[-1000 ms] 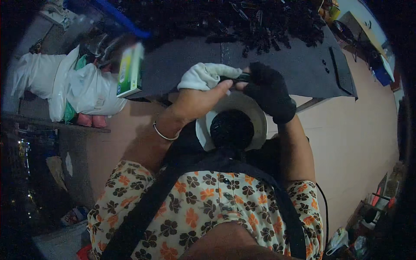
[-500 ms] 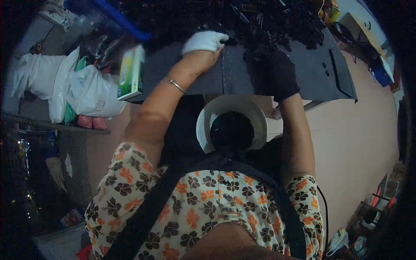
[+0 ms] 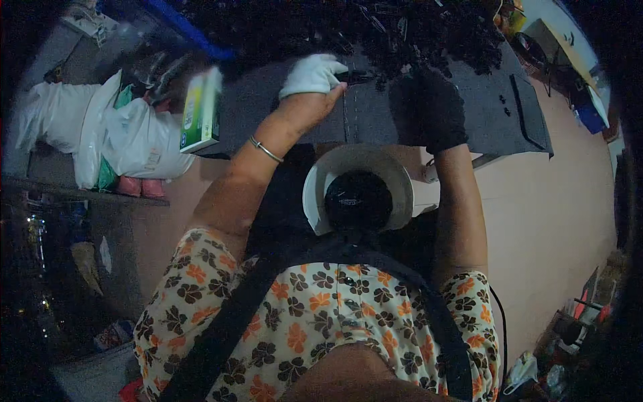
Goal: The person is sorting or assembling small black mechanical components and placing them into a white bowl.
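Observation:
My left hand [image 3: 313,77], in a white glove with bare thumb and fingertips showing, is closed in a pinch over the dark grey tabletop [image 3: 281,127]. A small black part [image 3: 362,76] sticks out at its fingertips; its exact kind is too dark to make out. On the right, my right hand [image 3: 434,110] wears a black glove and reaches toward a heap of small black parts [image 3: 462,47] along the far side. Its fingers blend into the dark heap, so their grip is hidden.
A green and white box [image 3: 202,110] stands at the table's left edge. Left of it, white plastic bags [image 3: 144,137] lie on a shelf. A white bucket [image 3: 311,194] with dark contents sits below the table's front edge. A blue edge [image 3: 194,33] runs at the far left.
My left hand has drawn slightly back toward me, and the black part now shows beyond its fingertips. My right hand has shifted only a little.

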Motion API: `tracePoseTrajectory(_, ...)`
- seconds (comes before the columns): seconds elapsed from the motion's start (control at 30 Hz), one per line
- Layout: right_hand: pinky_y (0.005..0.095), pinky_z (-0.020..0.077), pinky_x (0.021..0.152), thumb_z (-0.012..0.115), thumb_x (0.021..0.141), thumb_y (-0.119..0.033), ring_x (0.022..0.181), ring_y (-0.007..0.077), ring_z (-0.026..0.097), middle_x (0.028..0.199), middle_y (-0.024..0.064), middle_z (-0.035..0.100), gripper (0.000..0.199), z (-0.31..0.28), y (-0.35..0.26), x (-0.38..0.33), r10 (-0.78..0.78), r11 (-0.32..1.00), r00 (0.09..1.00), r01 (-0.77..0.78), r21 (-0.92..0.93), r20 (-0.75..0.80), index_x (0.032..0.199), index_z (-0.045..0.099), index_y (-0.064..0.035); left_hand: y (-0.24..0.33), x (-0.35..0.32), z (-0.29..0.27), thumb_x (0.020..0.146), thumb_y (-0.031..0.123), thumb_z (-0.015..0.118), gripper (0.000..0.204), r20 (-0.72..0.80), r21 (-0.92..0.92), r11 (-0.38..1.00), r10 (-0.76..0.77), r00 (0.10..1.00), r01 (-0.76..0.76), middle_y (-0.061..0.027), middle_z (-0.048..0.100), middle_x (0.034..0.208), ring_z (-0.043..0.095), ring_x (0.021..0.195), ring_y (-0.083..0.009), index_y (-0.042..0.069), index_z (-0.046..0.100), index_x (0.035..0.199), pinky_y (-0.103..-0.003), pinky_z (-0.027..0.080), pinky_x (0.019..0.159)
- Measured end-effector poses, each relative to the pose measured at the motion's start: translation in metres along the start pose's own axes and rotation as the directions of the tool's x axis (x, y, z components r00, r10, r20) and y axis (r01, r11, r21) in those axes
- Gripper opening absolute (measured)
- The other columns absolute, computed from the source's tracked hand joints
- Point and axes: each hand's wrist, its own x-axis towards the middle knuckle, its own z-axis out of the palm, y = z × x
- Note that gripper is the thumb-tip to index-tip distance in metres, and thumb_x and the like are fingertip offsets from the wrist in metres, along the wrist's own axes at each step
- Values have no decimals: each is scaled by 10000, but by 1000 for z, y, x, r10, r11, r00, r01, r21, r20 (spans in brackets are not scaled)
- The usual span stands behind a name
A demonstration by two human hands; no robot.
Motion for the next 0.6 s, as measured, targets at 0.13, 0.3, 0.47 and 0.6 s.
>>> tracePoseTrajectory(0.13, 415, 473, 747, 646, 711, -276, 857, 350, 591, 920, 178, 617, 356, -17, -12, 1, 124, 980, 977, -149, 133, 175, 982, 612, -47, 32, 2, -24, 743, 105, 636, 266, 133, -197, 923, -309, 942, 331, -135, 611, 891, 569, 871, -269, 83, 624, 1008, -325, 451, 784)
tracePoseTrajectory(0.3, 380, 481, 687, 639, 691, -65, 821, 322, 594, 876, 149, 606, 284, -25, -32, -10, -184, 923, 978, 137, 360, 100, 968, 575, -56, 51, 1, -38, 779, 47, 594, 236, 234, -523, 755, -318, 919, 395, -83, 626, 861, 596, 730, -154, 60, 615, 1014, -286, 481, 619)
tracePoseTrajectory(0.47, 375, 477, 670, 634, 680, -40, 815, 312, 585, 923, 128, 581, 272, -31, -49, -15, -332, 907, 942, 305, 290, 50, 940, 562, -74, 68, 8, -60, 789, -7, 554, 265, 464, -719, 387, -351, 813, 577, -77, 631, 927, 596, 773, -118, 21, 591, 1050, -246, 502, 617)
tracePoseTrajectory(0.6, 377, 477, 670, 637, 664, -37, 821, 320, 580, 940, 129, 575, 297, -33, -55, -15, -348, 894, 937, 334, 297, -6, 948, 558, -72, 69, 7, -68, 763, 5, 585, 298, 435, -765, 351, -337, 835, 540, -70, 635, 923, 578, 752, -95, -18, 584, 1060, -226, 481, 647)
